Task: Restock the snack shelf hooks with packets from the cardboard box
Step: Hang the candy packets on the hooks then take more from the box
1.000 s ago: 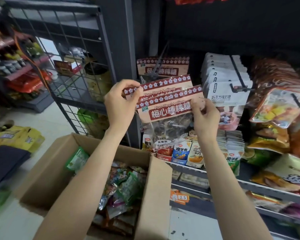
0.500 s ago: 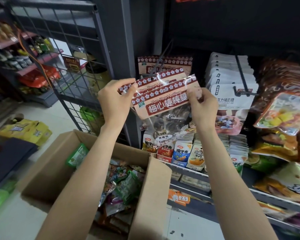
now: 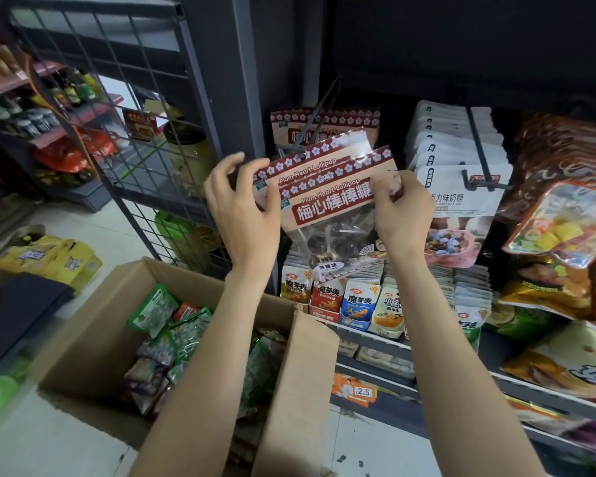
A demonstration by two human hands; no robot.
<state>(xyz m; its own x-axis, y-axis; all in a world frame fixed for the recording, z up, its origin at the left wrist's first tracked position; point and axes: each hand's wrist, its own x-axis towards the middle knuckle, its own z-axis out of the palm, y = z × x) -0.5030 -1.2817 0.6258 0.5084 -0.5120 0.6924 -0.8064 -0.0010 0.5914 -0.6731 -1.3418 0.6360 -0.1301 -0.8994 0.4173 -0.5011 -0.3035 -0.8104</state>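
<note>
Midway through restocking: right hand (image 3: 401,210) pinches the front lollipop packet (image 3: 338,197) by its top right corner at the hook (image 3: 319,108); left hand (image 3: 243,208), fingers spread, holds nothing. Whether the hole is threaded is unclear. Cardboard box (image 3: 289,390) remains well filled.

- Pretty clearly a small shop, snack aisle: dark shelving on the right crammed with hanging packets on hooks (image 3: 479,146), like the white milk-candy bags (image 3: 461,187).
- A shelf edge carries a price tag (image 3: 362,391) reading 2.5 (dead giveaway).
- Rows of little konjac snack packs (image 3: 341,301) stand in display trays below.
- Far left, another rack (image 3: 45,108) holds bottles and bagged goods.
- A cardboard box (image 3: 93,321) full of packets sits open on the tiled floor (image 3: 21,442), near the wire grid panel (image 3: 124,80).
</note>
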